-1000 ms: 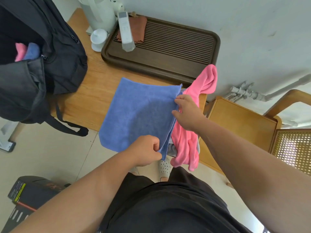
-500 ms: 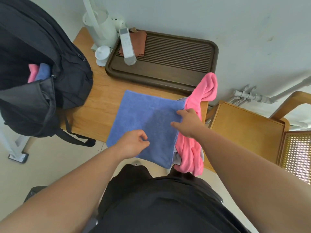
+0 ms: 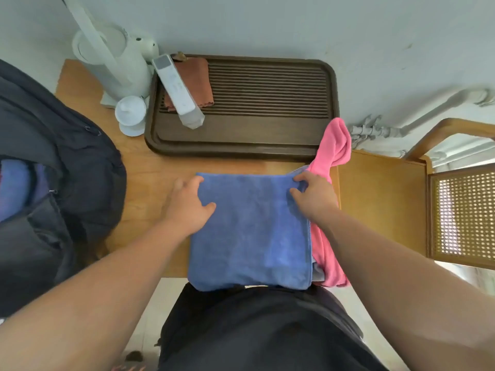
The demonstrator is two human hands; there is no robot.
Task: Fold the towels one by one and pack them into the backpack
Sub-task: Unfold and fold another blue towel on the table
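A folded blue towel (image 3: 251,236) lies flat on the wooden table (image 3: 150,183), its near edge hanging a little over the front. My left hand (image 3: 187,207) rests on the towel's far left corner with straight fingers and the thumb on the cloth. My right hand (image 3: 313,196) pinches the far right corner between thumb and fingers. A pink towel (image 3: 334,145) lies crumpled along the table's right edge, partly under my right forearm. The black backpack (image 3: 80,170) stands open at the left with a blue towel (image 3: 13,191) inside.
A dark wooden tea tray (image 3: 241,145) fills the back of the table, holding a white remote-like device (image 3: 176,87) and a brown cloth (image 3: 198,79). A white kettle (image 3: 115,62) and white cup (image 3: 130,115) stand back left. A wooden chair (image 3: 380,204) is at the right.
The blue towel was held up by its right-hand corners; it has been folded and laid flat on the table. My left hand has moved to its far left corner.
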